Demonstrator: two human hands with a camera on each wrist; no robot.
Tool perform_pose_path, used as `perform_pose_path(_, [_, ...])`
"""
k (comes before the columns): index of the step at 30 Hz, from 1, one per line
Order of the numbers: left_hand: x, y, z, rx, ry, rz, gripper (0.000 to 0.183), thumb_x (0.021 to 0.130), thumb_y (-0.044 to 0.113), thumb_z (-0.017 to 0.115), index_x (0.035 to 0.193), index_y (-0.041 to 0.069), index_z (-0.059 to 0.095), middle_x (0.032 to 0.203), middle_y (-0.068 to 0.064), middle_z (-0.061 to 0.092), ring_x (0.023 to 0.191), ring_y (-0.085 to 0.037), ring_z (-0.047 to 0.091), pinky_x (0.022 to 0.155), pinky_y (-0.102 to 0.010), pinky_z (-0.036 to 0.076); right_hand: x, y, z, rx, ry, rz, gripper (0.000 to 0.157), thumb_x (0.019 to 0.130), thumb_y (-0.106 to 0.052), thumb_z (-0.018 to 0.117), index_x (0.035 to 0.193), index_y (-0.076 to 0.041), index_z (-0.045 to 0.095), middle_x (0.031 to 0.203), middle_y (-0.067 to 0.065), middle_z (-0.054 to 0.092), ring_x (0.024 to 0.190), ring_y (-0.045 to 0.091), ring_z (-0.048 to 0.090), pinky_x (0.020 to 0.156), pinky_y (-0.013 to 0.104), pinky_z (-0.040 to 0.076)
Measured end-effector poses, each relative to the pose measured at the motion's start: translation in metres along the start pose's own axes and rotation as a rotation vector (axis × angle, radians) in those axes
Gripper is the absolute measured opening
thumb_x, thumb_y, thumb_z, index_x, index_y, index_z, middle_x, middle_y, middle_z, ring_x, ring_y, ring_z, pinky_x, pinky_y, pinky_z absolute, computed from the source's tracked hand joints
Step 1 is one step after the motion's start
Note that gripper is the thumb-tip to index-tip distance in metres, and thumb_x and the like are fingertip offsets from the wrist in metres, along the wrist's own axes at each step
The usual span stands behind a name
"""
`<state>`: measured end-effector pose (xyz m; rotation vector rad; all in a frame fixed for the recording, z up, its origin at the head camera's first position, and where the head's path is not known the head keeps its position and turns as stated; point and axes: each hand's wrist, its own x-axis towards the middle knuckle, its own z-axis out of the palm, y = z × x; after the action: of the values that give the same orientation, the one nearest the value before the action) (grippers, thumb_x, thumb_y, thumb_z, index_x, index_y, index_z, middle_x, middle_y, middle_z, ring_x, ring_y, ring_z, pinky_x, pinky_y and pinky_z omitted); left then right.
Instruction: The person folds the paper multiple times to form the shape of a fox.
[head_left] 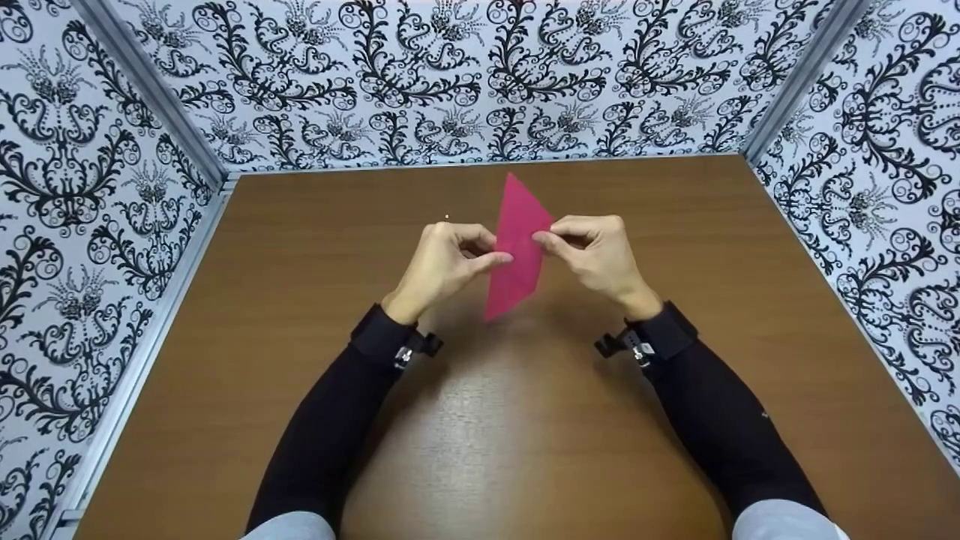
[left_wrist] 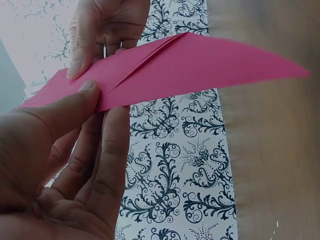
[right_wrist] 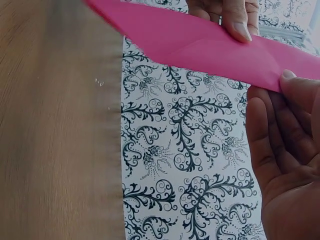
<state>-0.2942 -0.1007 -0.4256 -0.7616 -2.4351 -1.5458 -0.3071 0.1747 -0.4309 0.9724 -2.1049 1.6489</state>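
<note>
Both hands hold up a folded piece of pink paper (head_left: 517,255) above the table. It has pointed ends at top and bottom, and a slanting layered fold edge shows on it in the left wrist view. My left hand (head_left: 450,259) pinches the left edge, its thumb (left_wrist: 89,92) flat on the near face and the other fingers behind. On the opposite edge, my right hand (head_left: 596,251) pinches the paper between thumb (right_wrist: 292,80) and fingers. The right wrist view shows a smooth pink face (right_wrist: 210,50) with faint creases.
A brown wooden table (head_left: 480,435) lies below the hands. White panels with black scrollwork (head_left: 450,82) stand at the back and both sides, joined by grey metal posts (head_left: 795,75). Each wrist wears a black band with a small camera (head_left: 427,345).
</note>
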Motion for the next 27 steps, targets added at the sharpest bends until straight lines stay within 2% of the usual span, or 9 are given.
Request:
perform_pose_path(6, [-0.001,0.001,-0.002,0.003,0.011,-0.007,0.013,0.099,0.023,0.096,0.103,0.01,0.092,0.096,-0.005,0.09,0.078,-0.011,0.082,0.076,-0.025,0.07,-0.001,0.004,0.001,0.016,-0.014,0.04,0.01,0.103,0.005,0.084,0.107,0.0,0.091,0.094,0.023,0.087,0.08,0.008,0.083,0.077,0.024,0.069])
perform_pose_path(13, [-0.002,0.002,-0.005,-0.02,0.036,-0.008,0.013,0.099,0.022,0.096,0.103,0.011,0.092,0.096,-0.006,0.09,0.076,-0.01,0.08,0.072,-0.022,0.066,-0.003,0.005,0.005,0.024,-0.066,0.091,0.008,0.105,-0.001,0.084,0.109,-0.001,0.091,0.095,0.022,0.088,0.081,0.014,0.086,0.081,0.029,0.072])
perform_pose_path(18, [-0.001,0.002,-0.006,-0.039,0.056,-0.009,0.012,0.099,0.022,0.097,0.103,0.011,0.093,0.096,-0.005,0.09,0.077,-0.01,0.08,0.071,-0.021,0.065,-0.003,0.007,0.007,0.016,-0.084,0.121,0.008,0.105,-0.002,0.085,0.108,-0.003,0.092,0.094,0.02,0.088,0.079,0.018,0.085,0.078,0.025,0.07])
perform_pose_path(23, [0.0,0.002,-0.008,-0.054,0.089,-0.01,0.011,0.098,0.021,0.097,0.103,0.013,0.093,0.097,-0.005,0.09,0.078,-0.012,0.081,0.071,-0.022,0.065,-0.004,0.009,0.009,-0.018,-0.13,0.161,0.009,0.106,-0.009,0.086,0.109,-0.005,0.093,0.094,0.017,0.089,0.076,0.009,0.082,0.073,0.02,0.066])
perform_pose_path(27, [0.0,0.001,-0.009,-0.072,0.095,-0.015,0.012,0.099,0.021,0.097,0.105,0.011,0.093,0.095,-0.006,0.09,0.076,-0.014,0.08,0.071,-0.024,0.067,-0.004,0.011,0.01,-0.043,-0.147,0.172,0.008,0.106,-0.013,0.087,0.107,-0.007,0.093,0.091,0.016,0.089,0.073,0.008,0.079,0.069,0.02,0.064])
